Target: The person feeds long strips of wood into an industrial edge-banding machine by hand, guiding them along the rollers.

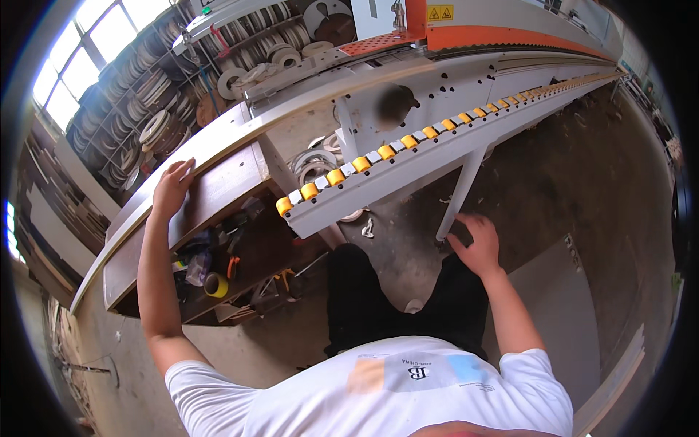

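A long pale board (240, 137) runs from the lower left, over the dark wooden bench, to the machine. My left hand (173, 188) lies against its near edge, fingers extended and touching it; I see no grip around the board. My right hand (477, 246) hangs in the air with its fingers apart, nothing in it. It is nearest to the slanting grey leg (463, 191) of the roller rail; from this view I cannot tell whether the fingertips touch that leg. Yellow rollers (362, 164) line the rail in front of me.
Under the bench top (211, 191), an open shelf holds a roll of yellow tape (216, 285) and orange-handled pliers (233, 266). Racks of edge-banding coils (156, 131) stand at the back left. The orange and white machine (502, 38) extends far right. A grey panel (557, 309) is at my right.
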Motion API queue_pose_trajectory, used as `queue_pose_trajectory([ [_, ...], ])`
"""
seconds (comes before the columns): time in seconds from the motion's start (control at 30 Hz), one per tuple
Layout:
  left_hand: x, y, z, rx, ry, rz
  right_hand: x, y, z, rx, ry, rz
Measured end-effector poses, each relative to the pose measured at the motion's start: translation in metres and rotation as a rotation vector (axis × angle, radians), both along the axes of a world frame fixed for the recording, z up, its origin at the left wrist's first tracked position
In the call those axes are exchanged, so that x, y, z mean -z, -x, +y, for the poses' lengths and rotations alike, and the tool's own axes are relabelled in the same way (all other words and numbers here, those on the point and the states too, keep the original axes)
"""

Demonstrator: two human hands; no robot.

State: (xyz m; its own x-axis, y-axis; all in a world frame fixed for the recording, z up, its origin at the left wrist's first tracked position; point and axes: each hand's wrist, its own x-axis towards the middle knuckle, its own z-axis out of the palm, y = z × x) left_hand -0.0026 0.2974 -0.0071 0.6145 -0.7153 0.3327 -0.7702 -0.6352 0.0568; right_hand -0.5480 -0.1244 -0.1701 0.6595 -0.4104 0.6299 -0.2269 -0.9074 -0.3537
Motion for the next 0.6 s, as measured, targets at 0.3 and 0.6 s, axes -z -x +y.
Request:
queue_pose_trajectory([
  [0.3, 0.006, 0.008, -0.120, 0.063, -0.076, -0.277, 0.191, 0.082, -0.004, 0.414, -0.437, 0.717],
  [0.6, 0.000, 0.015, -0.284, 0.163, -0.231, -0.473, 0.182, 0.065, -0.008, 0.470, -0.551, 0.768],
])
